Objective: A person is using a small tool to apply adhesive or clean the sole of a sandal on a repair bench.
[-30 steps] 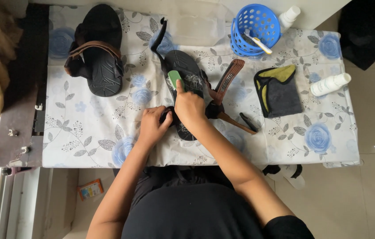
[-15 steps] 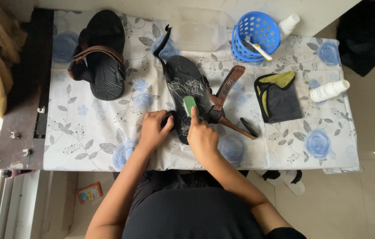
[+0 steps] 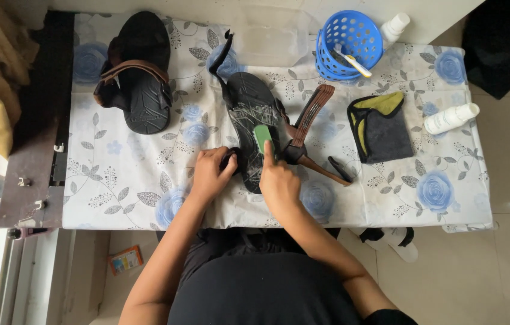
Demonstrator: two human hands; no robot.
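1. A table (image 3: pixel 146 198) under a flowered cloth is filling the view.
2. The left hand (image 3: pixel 210 174) is pinning the sandal (image 3: pixel 252 120) at its near end.
3. The right hand (image 3: pixel 279 180) is gripping a green brush (image 3: pixel 262 136) on the wet, probably slippery sole.
4. The sandal is looking light and bendy; steadying the edges seems best.

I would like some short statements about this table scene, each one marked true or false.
1. The right hand presses a green brush on the upturned sandal. True.
2. The left hand lies flat on the cloth, away from the sandal. False: it holds the sandal's near end.
3. The blue basket is empty. False: a toothbrush lies in it.
4. The other sandal lies to the left, sole up. True.
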